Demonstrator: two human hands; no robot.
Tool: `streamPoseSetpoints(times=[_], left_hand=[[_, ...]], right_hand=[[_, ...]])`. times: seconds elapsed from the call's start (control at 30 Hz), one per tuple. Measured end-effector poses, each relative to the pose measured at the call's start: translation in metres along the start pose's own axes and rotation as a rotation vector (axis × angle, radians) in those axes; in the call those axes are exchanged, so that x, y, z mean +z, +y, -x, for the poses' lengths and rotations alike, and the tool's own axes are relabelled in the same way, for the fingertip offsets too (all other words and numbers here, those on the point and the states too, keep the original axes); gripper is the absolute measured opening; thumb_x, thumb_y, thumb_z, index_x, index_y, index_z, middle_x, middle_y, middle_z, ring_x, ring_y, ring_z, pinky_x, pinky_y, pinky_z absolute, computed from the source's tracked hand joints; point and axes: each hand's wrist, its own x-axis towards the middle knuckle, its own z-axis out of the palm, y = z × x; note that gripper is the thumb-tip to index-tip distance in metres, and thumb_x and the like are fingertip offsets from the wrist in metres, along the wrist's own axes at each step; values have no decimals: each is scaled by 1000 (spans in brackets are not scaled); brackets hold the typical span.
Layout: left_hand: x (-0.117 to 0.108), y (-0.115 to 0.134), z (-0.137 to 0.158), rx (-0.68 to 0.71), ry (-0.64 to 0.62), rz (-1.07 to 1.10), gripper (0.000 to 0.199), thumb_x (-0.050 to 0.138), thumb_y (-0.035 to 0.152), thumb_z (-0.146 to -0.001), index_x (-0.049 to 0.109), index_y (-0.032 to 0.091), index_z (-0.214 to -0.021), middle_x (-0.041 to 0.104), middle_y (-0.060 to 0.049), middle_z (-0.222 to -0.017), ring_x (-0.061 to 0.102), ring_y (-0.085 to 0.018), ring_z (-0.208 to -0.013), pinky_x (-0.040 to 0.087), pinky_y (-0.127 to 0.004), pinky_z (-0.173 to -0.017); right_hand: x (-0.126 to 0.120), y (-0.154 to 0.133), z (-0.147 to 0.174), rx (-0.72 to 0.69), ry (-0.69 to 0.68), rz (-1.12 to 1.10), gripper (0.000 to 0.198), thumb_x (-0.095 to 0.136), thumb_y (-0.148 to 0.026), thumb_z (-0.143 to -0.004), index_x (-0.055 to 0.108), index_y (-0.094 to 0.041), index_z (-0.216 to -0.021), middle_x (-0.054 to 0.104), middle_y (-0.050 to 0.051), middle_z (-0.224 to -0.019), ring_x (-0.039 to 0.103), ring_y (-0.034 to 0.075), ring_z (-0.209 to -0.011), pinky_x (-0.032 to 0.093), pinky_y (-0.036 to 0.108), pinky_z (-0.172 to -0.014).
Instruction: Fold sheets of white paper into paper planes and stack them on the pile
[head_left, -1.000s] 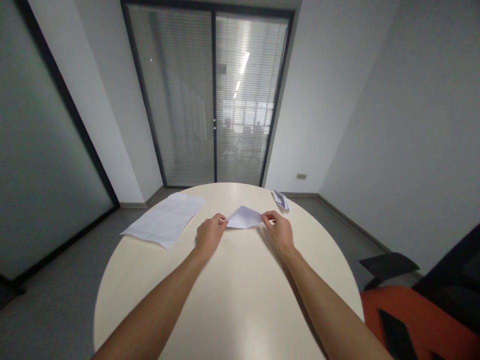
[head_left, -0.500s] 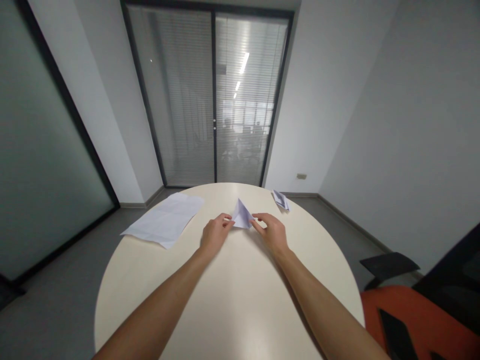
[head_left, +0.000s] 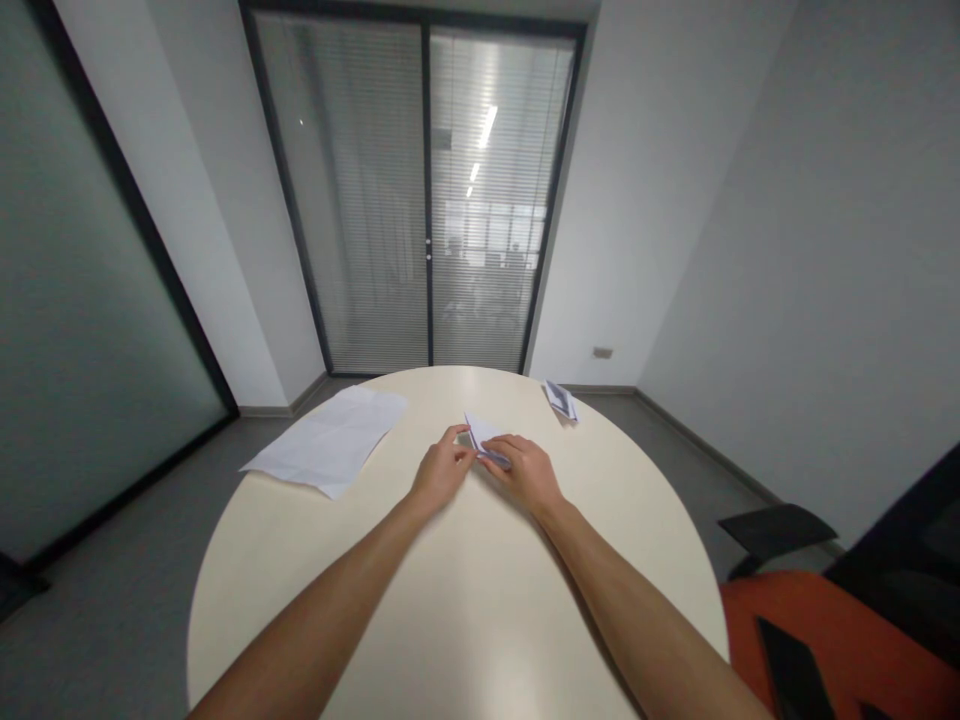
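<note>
On a round cream tabletop (head_left: 465, 590), mid-frame, folded white paper (head_left: 481, 428) is pinched by left hand (head_left: 441, 472) and right hand (head_left: 532, 474); likely light, easily creased, best gripped by edges.

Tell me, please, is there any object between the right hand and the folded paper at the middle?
Nothing visible stands in the way: the right hand touches the folded paper directly. The second folded piece lies apart, toward the far right of the table.

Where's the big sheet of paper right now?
In the head view, the big sheet lies on the left side of the round table, near its edge, left of the left hand.
</note>
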Motion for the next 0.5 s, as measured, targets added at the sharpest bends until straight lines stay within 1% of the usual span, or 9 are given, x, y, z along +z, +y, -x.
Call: streamPoseSetpoints(times=[0.1, 0.17, 0.3, 0.37, 0.43, 0.5], left_hand=[[2, 1, 1, 4, -16, -5, 45, 57, 26, -90, 49, 21, -133, 78, -1, -85, 71, -17, -75, 50, -26, -73], [1, 3, 2, -2, -11, -37, 43, 57, 26, -90, 51, 22, -133, 78, -1, -86, 71, -17, -75, 50, -26, -74], [-4, 8, 4, -28, 37, -227, 30, 56, 26, -91, 61, 24, -121, 76, -2, -86, 70, -18, -79, 51, -27, -75], [-7, 10, 4, -2, 76, -328, 24, 53, 25, -93, 65, 23, -113, 75, -4, -92, 70, -19, -87, 51, -29, -81], [-9, 9, 4, 67, 92, -384, 23, 49, 24, -95, 67, 21, -109, 74, -6, -104, 67, -20, -99, 50, -31, -92], [-9, 4, 4, 134, 49, -405, 27, 48, 22, -95, 66, 19, -114, 70, -8, -119, 63, -21, -112, 46, -34, -102]], right_hand=[[0, 1, 0, 11, -48, 4, 17, 63, -31, -94, 73, -25, -106, 75, 5, -107, 68, 20, -94, 50, 30, -84], [-1, 2, 0, 19, -63, 3, 16, 61, -28, -95, 73, -25, -105, 76, 4, -106, 68, 19, -94, 50, 29, -85], [-1, 4, 1, 27, -84, -8, 18, 60, -25, -95, 74, -25, -106, 76, 4, -105, 68, 18, -95, 49, 28, -86], [-2, 5, 1, 19, -108, -17, 19, 59, -27, -96, 74, -26, -105, 76, 4, -105, 68, 18, -96, 50, 28, -87], [-2, 5, 1, 0, -140, -30, 19, 58, -28, -96, 75, -26, -105, 76, 4, -105, 68, 19, -97, 50, 29, -88], [-2, 5, 2, -35, -183, -61, 20, 58, -29, -96, 76, -27, -105, 76, 3, -106, 67, 19, -98, 50, 30, -90]])
